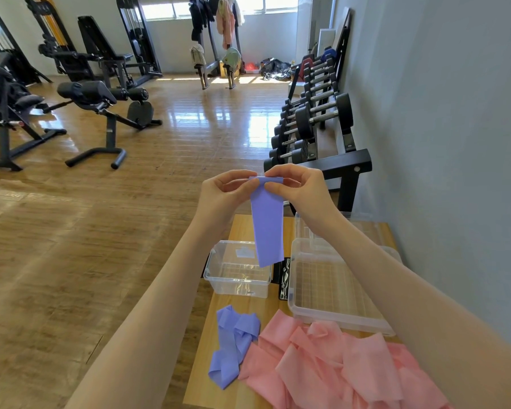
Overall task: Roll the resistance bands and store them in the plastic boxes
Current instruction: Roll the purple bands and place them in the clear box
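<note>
Head view: left hand [223, 187] and right hand [298, 185] both pinching the top edge of a purple band [267, 222], hanging straight down between them. Right below the hands, small clear box [238, 283] and bigger clear box [334, 293] on the table [242, 228]. Nearer still, loose purple band [232, 343] beside pink bands [337, 367].

Matt, smooth purple band [268, 225], clear glossy plastic boxes [239, 268], wood-grain desk [242, 228], shiny plank floor [189, 119].
</note>
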